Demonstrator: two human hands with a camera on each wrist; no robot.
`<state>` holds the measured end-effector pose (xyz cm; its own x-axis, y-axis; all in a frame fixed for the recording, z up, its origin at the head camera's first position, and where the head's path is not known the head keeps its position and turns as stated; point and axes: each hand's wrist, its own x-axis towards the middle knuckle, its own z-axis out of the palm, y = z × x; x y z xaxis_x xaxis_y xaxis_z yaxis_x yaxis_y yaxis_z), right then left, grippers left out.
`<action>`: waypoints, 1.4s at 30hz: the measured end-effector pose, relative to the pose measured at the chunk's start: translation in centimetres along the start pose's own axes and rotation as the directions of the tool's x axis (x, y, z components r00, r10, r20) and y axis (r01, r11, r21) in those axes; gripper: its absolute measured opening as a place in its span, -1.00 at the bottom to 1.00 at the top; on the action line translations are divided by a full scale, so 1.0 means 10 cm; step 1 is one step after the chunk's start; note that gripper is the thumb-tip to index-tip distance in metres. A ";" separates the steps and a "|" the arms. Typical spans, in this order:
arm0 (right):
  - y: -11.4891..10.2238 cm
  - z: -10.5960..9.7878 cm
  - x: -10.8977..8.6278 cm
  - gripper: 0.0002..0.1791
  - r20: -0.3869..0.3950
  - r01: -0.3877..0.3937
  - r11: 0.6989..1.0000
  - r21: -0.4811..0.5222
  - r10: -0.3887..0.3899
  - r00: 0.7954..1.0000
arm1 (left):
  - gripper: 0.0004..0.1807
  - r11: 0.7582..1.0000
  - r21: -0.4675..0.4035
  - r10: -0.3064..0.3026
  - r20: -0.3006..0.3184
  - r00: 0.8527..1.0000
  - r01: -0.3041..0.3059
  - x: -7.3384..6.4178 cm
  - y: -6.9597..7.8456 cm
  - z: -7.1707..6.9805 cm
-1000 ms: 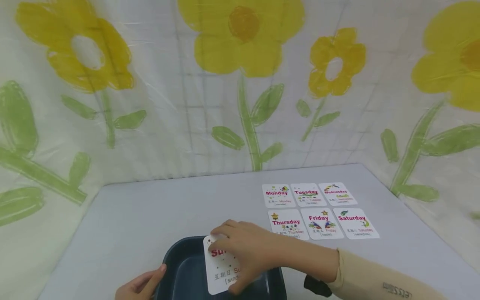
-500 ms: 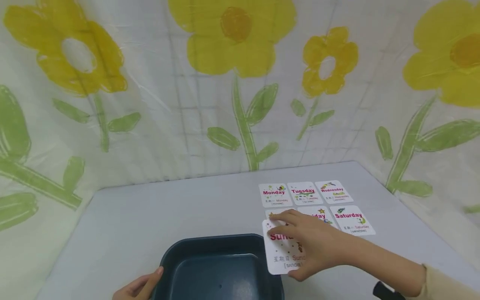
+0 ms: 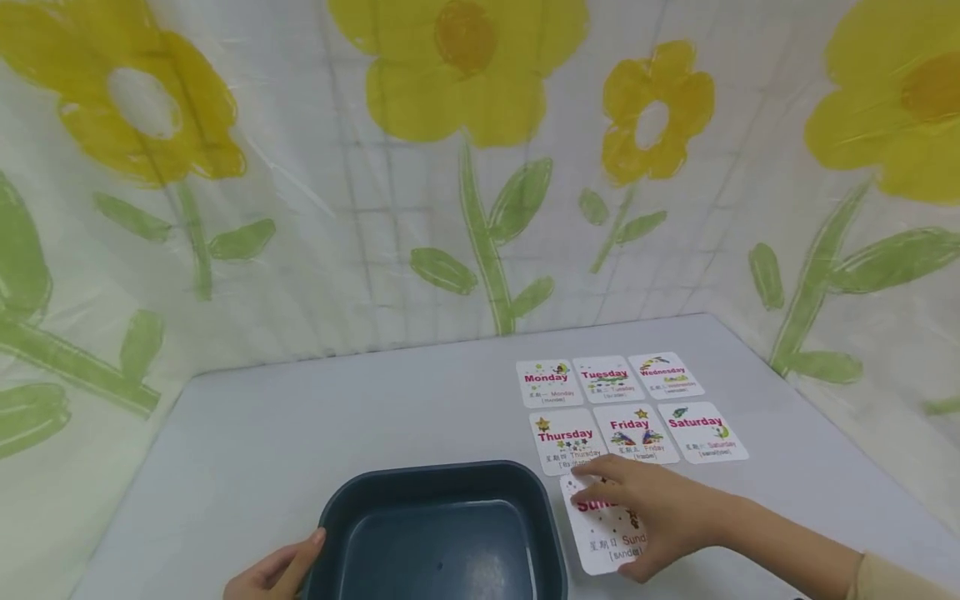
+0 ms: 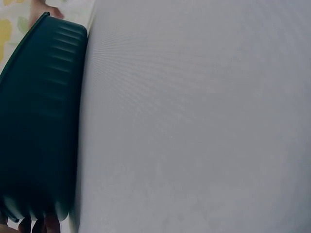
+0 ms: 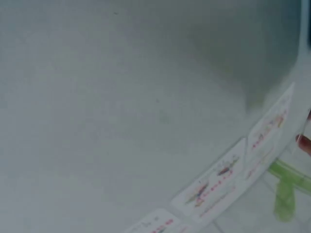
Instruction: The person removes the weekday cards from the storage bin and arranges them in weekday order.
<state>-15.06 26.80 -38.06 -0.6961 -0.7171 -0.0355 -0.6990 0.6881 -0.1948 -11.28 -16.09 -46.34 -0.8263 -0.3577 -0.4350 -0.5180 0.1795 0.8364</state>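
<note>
In the head view my right hand (image 3: 663,517) grips a white Sunday card (image 3: 600,542) by its edges, fingers at the top and thumb at the lower right. The card sits just below the Thursday card (image 3: 566,442); whether it touches the table cannot be told. Part of its print is hidden by the hand. My left hand (image 3: 273,571) holds the left wall of a dark blue-green plastic tray (image 3: 442,471), thumb near the rim. Fingertips (image 4: 51,224) show against the tray's outer side in the left wrist view. The tray's inside is bare.
Monday (image 3: 550,383), Tuesday (image 3: 609,380) and Wednesday (image 3: 666,376) cards form a back row. Friday (image 3: 636,434) and Saturday (image 3: 703,433) cards lie beside Thursday in the row below. A pale table (image 3: 300,433) carries everything, with a flower-printed sheet (image 3: 315,208) behind it.
My right hand has lifted the Sunday card out of the tray and carried it right, then slightly lower, to below the Thursday card. My left hand stays on the tray.
</note>
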 end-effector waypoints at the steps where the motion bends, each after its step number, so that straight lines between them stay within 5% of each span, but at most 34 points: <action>1: 0.02 0.05 0.00 -0.23 0.020 0.004 1.000 0.019 -0.005 1.000 | -0.10 1.000 0.001 0.001 -0.004 1.000 -0.001 0.00 0.01 0.00; 13: 0.18 0.33 0.09 -0.26 0.047 0.017 0.999 0.027 -0.018 0.999 | -0.13 1.000 -0.007 -0.002 -0.038 0.999 0.002 -0.03 0.04 0.03; 42: 0.15 0.30 0.14 -0.27 0.177 -0.132 0.985 0.115 0.111 0.978 | -0.17 1.000 -0.020 -0.001 -0.046 0.999 0.000 -0.02 0.04 0.02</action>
<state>-16.61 26.49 -41.39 -0.7292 -0.6447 -0.2294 -0.5773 0.7596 -0.2995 -11.37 -15.78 -46.00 -0.8148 -0.3995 -0.4202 -0.5136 0.1611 0.8428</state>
